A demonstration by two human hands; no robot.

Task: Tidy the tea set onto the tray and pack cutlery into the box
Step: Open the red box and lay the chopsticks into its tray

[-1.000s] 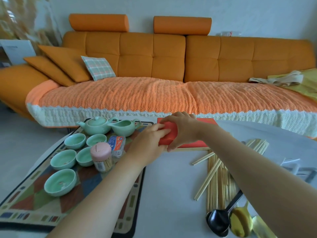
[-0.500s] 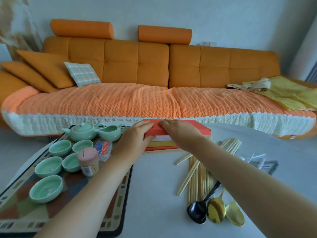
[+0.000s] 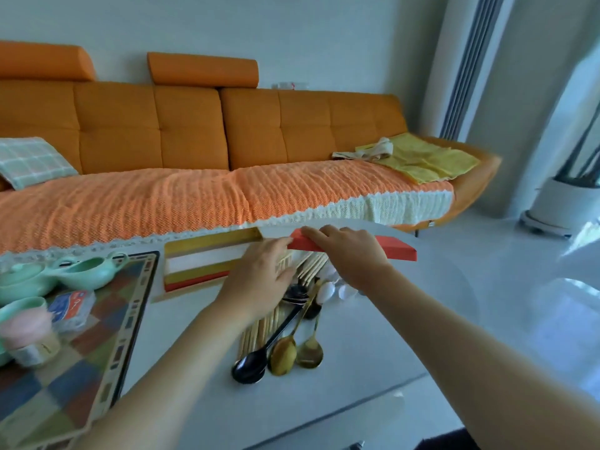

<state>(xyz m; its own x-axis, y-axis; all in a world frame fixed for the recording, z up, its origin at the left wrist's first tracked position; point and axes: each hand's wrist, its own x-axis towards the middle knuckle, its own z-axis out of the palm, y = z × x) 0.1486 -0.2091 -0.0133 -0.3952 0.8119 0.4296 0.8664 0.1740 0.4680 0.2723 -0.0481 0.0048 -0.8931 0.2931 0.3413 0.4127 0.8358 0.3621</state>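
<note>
Red lid [image 3: 397, 249] held above the chopsticks [image 3: 256, 332] and spoons [image 3: 285, 352], right of the open box [image 3: 207, 258] on the far table [image 3: 357, 384]. Right hand [image 3: 350, 254] clasps it from above. Left hand [image 3: 259, 280] meets its left end; whether it grips cannot be told. Likely light, stiff card: best held at both ends.

Red lid [image 3: 396, 250] raised right of open box [image 3: 207, 254]; spoons [image 3: 284, 354], chopsticks [image 3: 255, 334] loose before box; green teaware [image 3: 87, 274] on tray [image 3: 130, 339].
</note>
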